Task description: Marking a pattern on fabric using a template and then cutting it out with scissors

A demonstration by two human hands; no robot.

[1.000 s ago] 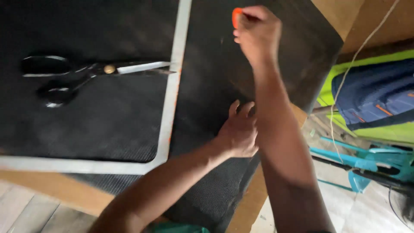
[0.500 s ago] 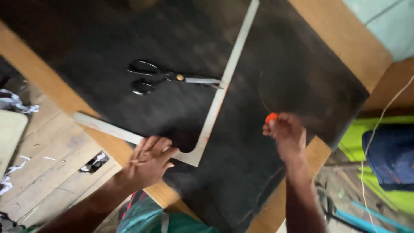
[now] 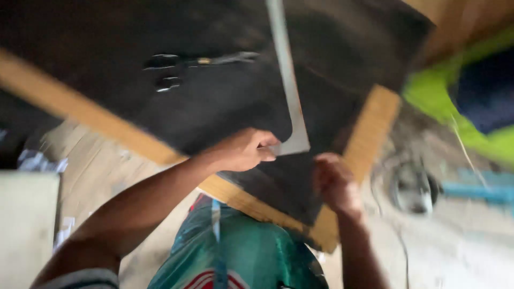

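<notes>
The near corner of the black fabric (image 3: 214,101) is gripped in the left hand (image 3: 247,150), lifted as if for folding. Beside it, the right hand (image 3: 333,184) pinches the lower layer's edge — blurred. Scissors (image 3: 198,67) lie beyond — untouched.

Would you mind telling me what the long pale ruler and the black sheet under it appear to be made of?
The long pale ruler looks like metal: flat, thin, silvery-grey, with a dull sheen. The black sheet seems to be matte fabric or rubbery matting, since it lies limp over the wooden table; blur leaves this open.
</notes>
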